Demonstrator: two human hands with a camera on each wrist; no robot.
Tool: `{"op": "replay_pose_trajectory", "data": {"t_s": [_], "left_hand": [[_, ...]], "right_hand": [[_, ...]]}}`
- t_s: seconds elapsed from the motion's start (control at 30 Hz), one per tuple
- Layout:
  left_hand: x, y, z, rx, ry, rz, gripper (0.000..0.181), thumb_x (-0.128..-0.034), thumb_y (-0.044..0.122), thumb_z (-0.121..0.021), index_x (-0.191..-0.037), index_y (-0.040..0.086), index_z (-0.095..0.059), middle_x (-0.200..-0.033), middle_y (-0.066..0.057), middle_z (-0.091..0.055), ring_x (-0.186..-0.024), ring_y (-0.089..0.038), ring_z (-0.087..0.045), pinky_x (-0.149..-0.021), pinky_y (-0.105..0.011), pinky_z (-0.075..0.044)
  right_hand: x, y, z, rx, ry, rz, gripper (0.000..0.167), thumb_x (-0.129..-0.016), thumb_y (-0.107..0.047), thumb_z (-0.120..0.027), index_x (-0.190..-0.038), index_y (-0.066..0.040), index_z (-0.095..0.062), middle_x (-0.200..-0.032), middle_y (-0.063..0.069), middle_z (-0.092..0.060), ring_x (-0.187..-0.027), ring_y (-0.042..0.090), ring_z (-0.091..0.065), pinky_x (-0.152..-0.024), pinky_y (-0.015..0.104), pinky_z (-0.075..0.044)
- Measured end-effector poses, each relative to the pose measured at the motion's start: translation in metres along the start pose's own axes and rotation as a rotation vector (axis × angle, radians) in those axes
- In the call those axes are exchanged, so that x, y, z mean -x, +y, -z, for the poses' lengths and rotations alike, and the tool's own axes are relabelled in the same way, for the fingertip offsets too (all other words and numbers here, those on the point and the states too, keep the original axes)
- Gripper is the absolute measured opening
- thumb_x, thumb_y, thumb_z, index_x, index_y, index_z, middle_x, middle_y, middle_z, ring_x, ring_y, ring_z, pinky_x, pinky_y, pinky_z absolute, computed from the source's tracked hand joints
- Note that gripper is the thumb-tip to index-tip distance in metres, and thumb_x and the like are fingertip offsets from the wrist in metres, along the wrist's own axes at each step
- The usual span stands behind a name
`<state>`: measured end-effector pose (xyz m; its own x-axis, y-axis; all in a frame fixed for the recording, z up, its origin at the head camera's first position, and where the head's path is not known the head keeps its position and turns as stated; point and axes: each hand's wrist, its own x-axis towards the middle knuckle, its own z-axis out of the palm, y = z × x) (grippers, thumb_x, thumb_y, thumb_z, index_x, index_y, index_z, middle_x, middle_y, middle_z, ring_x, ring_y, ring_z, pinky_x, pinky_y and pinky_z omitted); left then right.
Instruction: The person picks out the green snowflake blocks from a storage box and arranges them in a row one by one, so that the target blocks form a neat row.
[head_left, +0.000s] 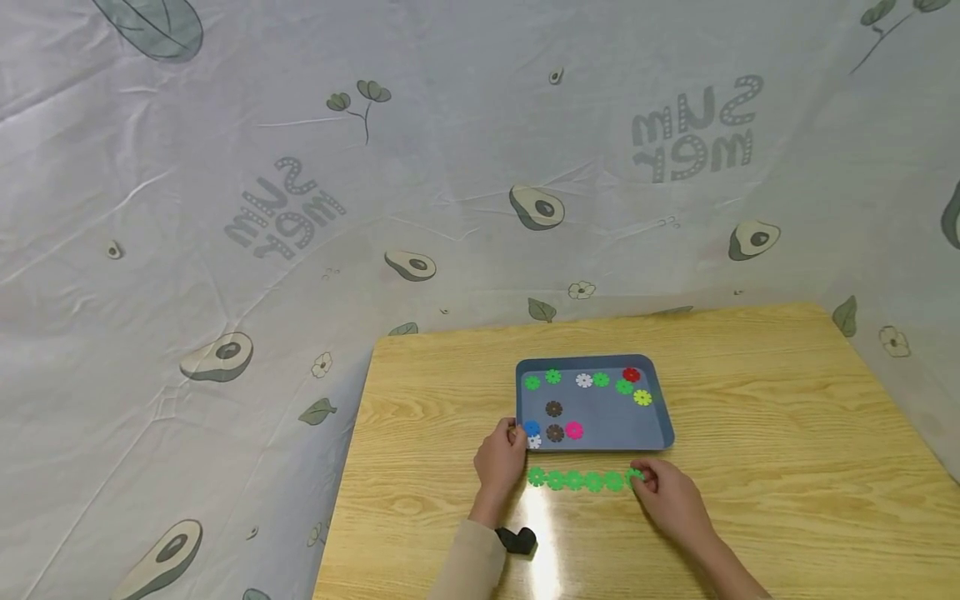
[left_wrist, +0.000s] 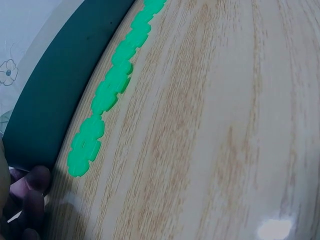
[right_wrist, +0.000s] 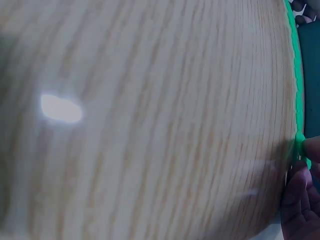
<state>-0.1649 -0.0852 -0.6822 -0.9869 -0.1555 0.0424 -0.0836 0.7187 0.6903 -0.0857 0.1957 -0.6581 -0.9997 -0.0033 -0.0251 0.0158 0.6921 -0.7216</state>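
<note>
The left hand (head_left: 500, 457) points toward the far side, its fingers (left_wrist: 33, 202) curled, its wrist bare beyond a pale beige sleeve (head_left: 471, 560). The right hand (head_left: 672, 496) lies apart to the right and slightly nearer, thumb and fingers pinched together; its bare forearm (head_left: 729, 565) slants in from near right.

Looking like a makeshift indoor booth; not revealing whether within a home, an office or a lab. Showing pale, creased fabric (head_left: 457, 125) printed with avocados (head_left: 528, 205), leaves (head_left: 542, 311) and "Summer" lettering (head_left: 684, 158), walling in the top, left and right of the frame, and a wood-grain desk (head_left: 787, 442) at lower centre, reflecting bright light (head_left: 546, 562).
</note>
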Motion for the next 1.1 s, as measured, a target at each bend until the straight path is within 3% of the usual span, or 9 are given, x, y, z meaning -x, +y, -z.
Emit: {"op": "replay_pose_trajectory", "data": {"t_s": [0.33, 0.67, 0.9, 1.1], "left_hand": [[-0.001, -0.002, -0.001, -0.013, 0.004, 0.003, 0.031, -0.1008, 0.034, -0.057, -0.12, 0.018, -0.075, -0.066, 0.018, -0.056, -0.051, -0.004, -0.047, -0.05, -0.03, -0.038], [0.001, -0.001, 0.0, -0.011, 0.005, -0.015, 0.031, -0.1026, 0.033, -0.056, -0.122, 0.017, -0.075, -0.066, 0.018, -0.056, -0.049, -0.005, -0.046, -0.049, -0.03, -0.038], [0.001, -0.001, 0.0, -0.014, 0.012, -0.013, 0.03, -0.1012, 0.033, -0.057, -0.12, 0.018, -0.075, -0.066, 0.018, -0.055, -0.05, -0.005, -0.046, -0.05, -0.03, -0.038], [0.001, -0.001, 0.0, -0.015, 0.01, -0.014, 0.029, -0.1012, 0.032, -0.058, -0.12, 0.017, -0.075, -0.066, 0.017, -0.056, -0.05, -0.005, -0.047, -0.05, -0.031, -0.038]], "right_hand": [[-0.005, 0.003, -0.006, 0.081, 0.01, 0.033, 0.018, -0.093, -0.013, -0.075, -0.109, -0.004, -0.074, -0.093, 0.004, -0.063, -0.075, 0.013, -0.057, -0.067, 0.039, -0.048], [-0.003, 0.001, -0.008, 0.073, 0.056, 0.039, 0.014, -0.094, -0.016, -0.074, -0.104, -0.006, -0.074, -0.091, 0.002, -0.063, -0.076, 0.013, -0.057, -0.069, 0.039, -0.049], [-0.006, -0.006, -0.003, 0.048, 0.159, 0.095, 0.007, -0.096, -0.016, -0.073, -0.1, -0.01, -0.075, -0.087, -0.003, -0.062, -0.074, 0.01, -0.056, -0.065, 0.03, -0.05], [-0.028, -0.02, 0.006, 0.048, 0.236, 0.149, 0.008, -0.095, -0.014, -0.074, -0.1, -0.007, -0.074, -0.087, 0.0, -0.062, -0.073, 0.012, -0.056, -0.065, 0.032, -0.049]]}}
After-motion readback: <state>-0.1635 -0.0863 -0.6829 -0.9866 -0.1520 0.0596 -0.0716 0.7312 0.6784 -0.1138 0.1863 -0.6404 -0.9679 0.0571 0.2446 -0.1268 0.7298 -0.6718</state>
